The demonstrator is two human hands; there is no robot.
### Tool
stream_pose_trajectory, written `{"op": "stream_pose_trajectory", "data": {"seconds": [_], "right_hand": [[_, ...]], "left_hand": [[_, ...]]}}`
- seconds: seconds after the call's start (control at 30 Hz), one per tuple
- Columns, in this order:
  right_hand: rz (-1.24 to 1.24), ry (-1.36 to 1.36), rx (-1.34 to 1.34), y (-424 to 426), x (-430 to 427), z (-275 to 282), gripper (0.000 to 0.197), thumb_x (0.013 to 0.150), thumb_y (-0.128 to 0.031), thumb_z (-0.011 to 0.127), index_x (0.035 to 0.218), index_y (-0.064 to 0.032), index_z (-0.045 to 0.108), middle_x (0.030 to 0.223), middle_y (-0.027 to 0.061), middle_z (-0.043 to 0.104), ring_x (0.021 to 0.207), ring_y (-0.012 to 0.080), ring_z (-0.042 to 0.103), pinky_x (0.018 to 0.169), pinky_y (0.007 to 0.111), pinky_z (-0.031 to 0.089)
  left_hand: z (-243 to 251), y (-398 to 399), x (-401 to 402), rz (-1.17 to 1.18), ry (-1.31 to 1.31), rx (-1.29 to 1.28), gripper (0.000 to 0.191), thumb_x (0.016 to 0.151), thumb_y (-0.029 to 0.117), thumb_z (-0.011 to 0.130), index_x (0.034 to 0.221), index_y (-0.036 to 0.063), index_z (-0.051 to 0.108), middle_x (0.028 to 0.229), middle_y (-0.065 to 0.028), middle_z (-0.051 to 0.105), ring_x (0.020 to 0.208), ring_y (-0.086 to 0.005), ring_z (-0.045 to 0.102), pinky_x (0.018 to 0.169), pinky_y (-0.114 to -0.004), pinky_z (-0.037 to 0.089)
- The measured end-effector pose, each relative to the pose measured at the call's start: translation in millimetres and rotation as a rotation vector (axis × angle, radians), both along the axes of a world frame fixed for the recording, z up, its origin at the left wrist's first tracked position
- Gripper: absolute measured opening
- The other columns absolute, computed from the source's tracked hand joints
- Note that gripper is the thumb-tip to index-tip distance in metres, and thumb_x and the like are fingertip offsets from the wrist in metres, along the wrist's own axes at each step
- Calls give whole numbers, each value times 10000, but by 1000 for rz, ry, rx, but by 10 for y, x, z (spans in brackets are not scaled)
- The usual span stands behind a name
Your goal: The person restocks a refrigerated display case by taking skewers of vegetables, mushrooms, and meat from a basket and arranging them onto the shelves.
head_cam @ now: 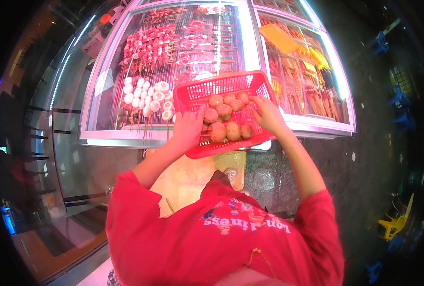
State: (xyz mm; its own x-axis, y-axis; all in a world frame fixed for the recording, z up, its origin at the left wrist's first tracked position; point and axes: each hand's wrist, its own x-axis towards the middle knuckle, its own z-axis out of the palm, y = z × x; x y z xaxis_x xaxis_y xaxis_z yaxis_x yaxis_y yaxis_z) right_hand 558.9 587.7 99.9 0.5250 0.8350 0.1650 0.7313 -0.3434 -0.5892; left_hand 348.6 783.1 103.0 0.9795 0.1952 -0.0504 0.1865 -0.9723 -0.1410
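A red plastic basket (230, 84) is tilted at the front edge of the lit display case. Inside it lie several skewers of round brown balls (218, 132), their sticks pointing left. My left hand (188, 128) is over the basket's left wall, thumb inside and fingers towards the outside; it covers part of that wall and some stick ends. My right hand (269, 113) reaches over the right side, with thumb and forefinger apart beside the end ball (243, 97) of the farthest skewer. Whether those fingertips pinch the stick's tip is unclear.
Under the case's glass, white mushroom skewers (139, 93) and red meat skewers (149, 46) lie on a rack. An orange tray (279, 38) and more skewers (294, 93) show on the right. A yellow plastic stool (391, 227) stands far off on the dark floor.
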Motion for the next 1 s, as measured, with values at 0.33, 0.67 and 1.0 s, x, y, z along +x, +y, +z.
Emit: {"op": "stream_pose_trajectory", "data": {"seconds": [0.33, 0.67, 1.0], "right_hand": [[379, -22, -258, 611, 609, -656, 471, 677, -3, 583, 1141, -37, 511, 1088, 191, 556, 1035, 354, 536, 872, 417, 448], [299, -168, -353, 580, 567, -544, 498, 628, -168, 736, 1028, -21, 478, 1009, 215, 514, 940, 382, 551, 815, 440, 467], [-13, -497, -403, -588, 555, 842, 350, 662, -154, 661, 947, -41, 494, 900, 162, 574, 757, 359, 593, 642, 448, 485]], "left_hand": [[-137, 7, -68, 8, -86, 58, 597, 739, 154, 559, 1291, -18, 408, 819, -83, 563, 789, -214, 532, 709, -385, 355], [143, 83, -78, 122, 40, -179, 249, 774, 95, 517, 1012, 28, 486, 732, -124, 610, 616, -335, 620, 522, -433, 479], [29, -236, -28, 42, -58, -393, 161, 793, 89, 491, 926, 6, 455, 737, -209, 618, 730, -349, 635, 621, -472, 482]]}}
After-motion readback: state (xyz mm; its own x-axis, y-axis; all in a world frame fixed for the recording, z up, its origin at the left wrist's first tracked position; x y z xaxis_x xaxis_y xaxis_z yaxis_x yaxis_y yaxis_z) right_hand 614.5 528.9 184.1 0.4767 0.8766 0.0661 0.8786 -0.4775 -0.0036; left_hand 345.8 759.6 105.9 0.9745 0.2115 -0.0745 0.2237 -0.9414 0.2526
